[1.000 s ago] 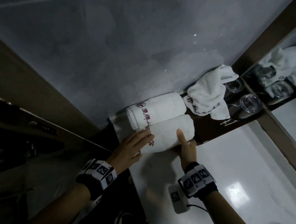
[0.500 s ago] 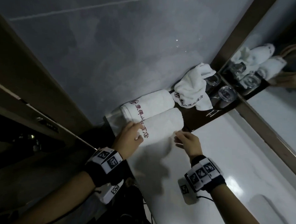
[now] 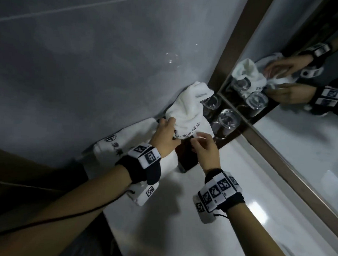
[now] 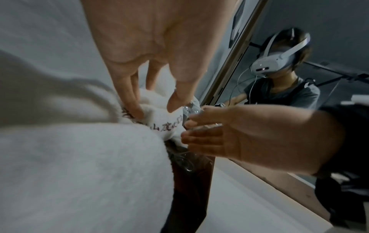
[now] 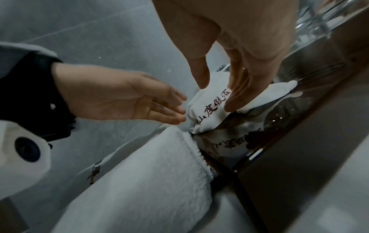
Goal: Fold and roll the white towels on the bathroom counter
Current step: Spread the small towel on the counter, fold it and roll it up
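Note:
A crumpled white towel (image 3: pixel 188 113) with dark lettering lies on a dark tray (image 3: pixel 188 155) against the grey wall. My left hand (image 3: pixel 172 131) grips its lower left part, fingers over the edge and thumb beneath. My right hand (image 3: pixel 197 138) pinches its lower edge from the right. In the left wrist view, fingers (image 4: pixel 131 100) and thumb press into the crumpled towel (image 4: pixel 165 119). In the right wrist view, the crumpled towel (image 5: pixel 207 113) sits between thumb and fingers (image 5: pixel 237 96). A rolled towel (image 3: pixel 125 137) lies to the left; a second rolled towel (image 3: pixel 171 160) shows partly behind my left wrist.
Two upturned clear glasses (image 3: pixel 229 118) stand on the tray just right of the crumpled towel, one touching it. A framed mirror (image 3: pixel 298 143) runs along the right side. The white counter (image 3: pixel 180 224) stretches toward me, with a dark drop at its left edge.
Both hands have left the near rolled towel and moved right to the crumpled towel, taking hold of it. The rolled towels stay side by side.

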A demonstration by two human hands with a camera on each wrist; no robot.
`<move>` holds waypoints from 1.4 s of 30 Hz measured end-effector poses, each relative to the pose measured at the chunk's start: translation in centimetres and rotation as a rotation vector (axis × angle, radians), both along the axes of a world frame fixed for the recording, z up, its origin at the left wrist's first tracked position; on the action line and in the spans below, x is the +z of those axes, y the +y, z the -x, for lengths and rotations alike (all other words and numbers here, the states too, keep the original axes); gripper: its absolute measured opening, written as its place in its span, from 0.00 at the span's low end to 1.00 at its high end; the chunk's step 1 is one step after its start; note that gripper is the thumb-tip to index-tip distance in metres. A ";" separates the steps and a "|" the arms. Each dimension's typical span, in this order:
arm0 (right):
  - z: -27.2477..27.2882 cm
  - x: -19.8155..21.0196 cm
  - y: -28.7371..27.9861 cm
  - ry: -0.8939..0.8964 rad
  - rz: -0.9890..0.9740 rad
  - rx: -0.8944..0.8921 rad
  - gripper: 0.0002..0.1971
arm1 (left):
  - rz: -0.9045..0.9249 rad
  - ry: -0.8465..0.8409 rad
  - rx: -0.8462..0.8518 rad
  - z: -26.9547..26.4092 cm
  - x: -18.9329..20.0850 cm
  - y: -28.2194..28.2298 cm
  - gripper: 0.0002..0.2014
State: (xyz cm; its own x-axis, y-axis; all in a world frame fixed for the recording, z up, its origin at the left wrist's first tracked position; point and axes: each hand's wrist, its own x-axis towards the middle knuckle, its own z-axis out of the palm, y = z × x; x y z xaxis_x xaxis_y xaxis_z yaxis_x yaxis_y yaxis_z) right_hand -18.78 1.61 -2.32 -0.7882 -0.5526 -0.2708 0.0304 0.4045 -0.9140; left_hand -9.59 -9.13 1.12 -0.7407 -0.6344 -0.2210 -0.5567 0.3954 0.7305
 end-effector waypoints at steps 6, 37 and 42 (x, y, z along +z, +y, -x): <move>2.0 -0.8 -3.7 -0.054 -0.016 -0.012 0.29 | -0.003 -0.071 0.131 3.8 -2.0 -0.3 0.42; -4.9 6.0 6.7 -0.473 0.505 0.518 0.24 | -0.170 0.448 0.194 -13.3 1.9 9.4 0.24; -8.8 5.8 9.2 -0.437 0.342 0.809 0.28 | -0.569 0.603 0.284 -17.6 1.0 10.4 0.28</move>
